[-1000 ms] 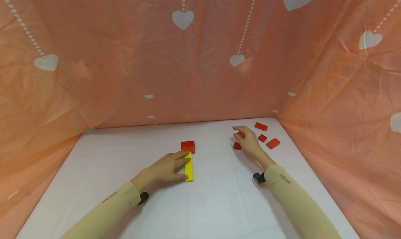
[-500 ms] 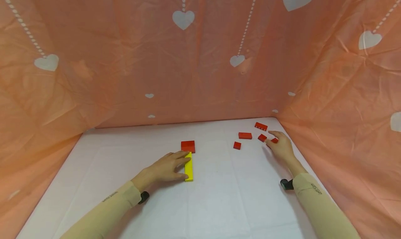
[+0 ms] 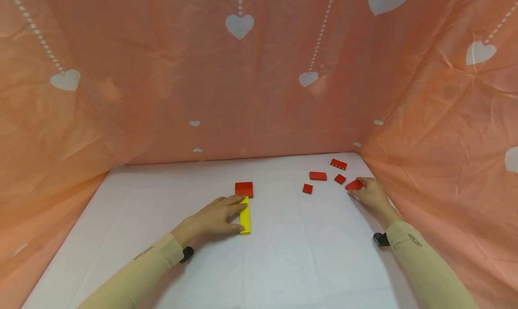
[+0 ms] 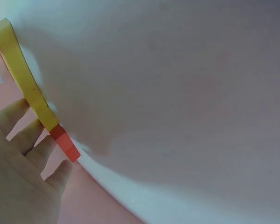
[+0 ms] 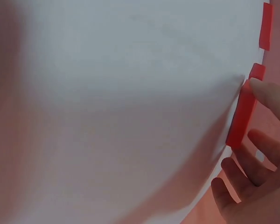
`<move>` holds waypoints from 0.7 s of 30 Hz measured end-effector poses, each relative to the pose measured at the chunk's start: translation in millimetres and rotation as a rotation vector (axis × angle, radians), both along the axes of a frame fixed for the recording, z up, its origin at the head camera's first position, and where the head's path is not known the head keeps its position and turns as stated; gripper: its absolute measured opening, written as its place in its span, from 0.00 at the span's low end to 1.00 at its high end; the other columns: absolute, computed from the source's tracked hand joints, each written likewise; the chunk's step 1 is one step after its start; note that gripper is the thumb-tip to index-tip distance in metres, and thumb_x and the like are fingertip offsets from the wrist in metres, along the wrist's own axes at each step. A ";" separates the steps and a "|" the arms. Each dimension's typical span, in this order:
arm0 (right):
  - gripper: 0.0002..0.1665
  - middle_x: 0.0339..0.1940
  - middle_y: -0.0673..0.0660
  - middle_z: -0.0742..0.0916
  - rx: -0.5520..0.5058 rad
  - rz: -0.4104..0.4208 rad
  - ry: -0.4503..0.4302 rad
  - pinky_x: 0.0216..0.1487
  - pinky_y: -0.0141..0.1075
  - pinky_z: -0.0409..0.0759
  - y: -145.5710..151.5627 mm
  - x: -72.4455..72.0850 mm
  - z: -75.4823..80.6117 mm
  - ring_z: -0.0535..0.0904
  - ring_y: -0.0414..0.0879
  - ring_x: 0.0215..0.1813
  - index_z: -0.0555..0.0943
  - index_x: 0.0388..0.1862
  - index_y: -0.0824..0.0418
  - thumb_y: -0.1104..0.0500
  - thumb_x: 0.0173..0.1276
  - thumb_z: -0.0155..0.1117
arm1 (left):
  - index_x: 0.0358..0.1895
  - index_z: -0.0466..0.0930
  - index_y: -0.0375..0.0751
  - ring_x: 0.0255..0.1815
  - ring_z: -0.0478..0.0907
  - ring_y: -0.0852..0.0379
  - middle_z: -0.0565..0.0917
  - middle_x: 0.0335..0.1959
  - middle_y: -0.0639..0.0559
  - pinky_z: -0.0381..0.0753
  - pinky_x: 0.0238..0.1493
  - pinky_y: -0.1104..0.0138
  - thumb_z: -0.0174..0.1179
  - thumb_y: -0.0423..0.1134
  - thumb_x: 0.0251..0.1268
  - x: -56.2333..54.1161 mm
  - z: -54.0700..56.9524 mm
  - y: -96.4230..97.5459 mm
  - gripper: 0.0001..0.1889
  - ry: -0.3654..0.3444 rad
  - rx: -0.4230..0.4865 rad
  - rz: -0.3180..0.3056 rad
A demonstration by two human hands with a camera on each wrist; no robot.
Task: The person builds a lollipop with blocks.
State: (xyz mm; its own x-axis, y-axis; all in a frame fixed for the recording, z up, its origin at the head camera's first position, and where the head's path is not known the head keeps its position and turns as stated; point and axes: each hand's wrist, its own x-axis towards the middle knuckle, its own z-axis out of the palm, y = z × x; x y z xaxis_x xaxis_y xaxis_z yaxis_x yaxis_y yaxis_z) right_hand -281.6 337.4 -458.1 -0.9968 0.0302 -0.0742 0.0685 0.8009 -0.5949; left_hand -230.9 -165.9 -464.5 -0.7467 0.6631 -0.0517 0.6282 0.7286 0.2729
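Note:
My left hand (image 3: 216,215) lies with spread fingers along a long yellow block (image 3: 244,220), thumb at its near end and fingertips at its far end. Just beyond that end sits a red block (image 3: 244,190); in the left wrist view the red piece (image 4: 65,143) lines up with the yellow one (image 4: 23,74). At the right, my right hand (image 3: 374,194) pinches a flat red rectangular block (image 3: 353,185) lengthwise between thumb and fingers. The right wrist view shows the thumb at one end of this block (image 5: 241,116) and a fingertip at the other.
Left of the right hand lie a small red cube (image 3: 340,179), a red bar (image 3: 318,176) and another small cube (image 3: 307,189). A red block with white dots (image 3: 338,164) is near the back edge. Pink heart-patterned cloth (image 3: 275,120) walls the white table (image 3: 283,264).
My right hand has moved right from the red bar, now fully visible, to the flat red block and pinched it. The left hand stays on the yellow block.

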 end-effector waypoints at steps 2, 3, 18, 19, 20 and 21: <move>0.41 0.69 0.79 0.72 0.003 -0.004 -0.013 0.70 0.65 0.71 0.0 0.2 -0.1 0.65 0.73 0.68 0.67 0.73 0.79 0.53 0.73 0.68 | 0.76 0.71 0.43 0.79 0.63 0.41 0.66 0.80 0.44 0.65 0.77 0.44 0.67 0.58 0.68 -0.1 0.1 0.2 0.39 0.004 0.001 -0.004; 0.41 0.68 0.78 0.72 0.004 -0.007 -0.015 0.69 0.65 0.72 0.0 0.1 -0.5 0.65 0.72 0.67 0.67 0.73 0.78 0.53 0.73 0.68 | 0.76 0.71 0.42 0.79 0.63 0.41 0.66 0.80 0.44 0.65 0.76 0.44 0.67 0.58 0.68 -0.1 0.0 0.3 0.38 0.005 0.002 -0.006; 0.39 0.69 0.79 0.72 0.006 -0.011 0.029 0.69 0.65 0.72 -0.6 -1.6 -3.7 0.66 0.73 0.68 0.67 0.74 0.77 0.53 0.75 0.66 | 0.76 0.71 0.44 0.79 0.63 0.42 0.66 0.80 0.45 0.65 0.77 0.44 0.66 0.59 0.67 -1.8 -1.4 0.3 0.39 -0.002 -0.004 0.001; 0.39 0.69 0.79 0.71 -0.001 -0.008 0.041 0.69 0.66 0.72 -1.5 -1.5 -2.5 0.66 0.74 0.68 0.67 0.74 0.77 0.53 0.76 0.66 | 0.76 0.71 0.43 0.79 0.63 0.42 0.66 0.80 0.45 0.64 0.77 0.44 0.67 0.59 0.67 -1.8 -1.5 0.3 0.39 -0.001 -0.004 -0.001; 0.39 0.69 0.79 0.71 -0.009 -0.005 0.054 0.69 0.66 0.71 -2.3 -2.1 -1.8 0.65 0.74 0.69 0.68 0.74 0.77 0.53 0.76 0.66 | 0.76 0.72 0.43 0.79 0.63 0.42 0.66 0.80 0.45 0.65 0.76 0.44 0.66 0.59 0.67 -1.8 -1.8 0.3 0.39 0.002 -0.005 -0.006; 0.39 0.70 0.80 0.71 -0.012 0.002 0.072 0.69 0.67 0.70 -3.5 -2.4 -0.3 0.65 0.75 0.70 0.68 0.73 0.77 0.52 0.76 0.66 | 0.76 0.72 0.43 0.80 0.63 0.42 0.66 0.80 0.45 0.65 0.77 0.44 0.66 0.60 0.68 -1.9 -1.9 0.2 0.39 0.005 -0.009 -0.008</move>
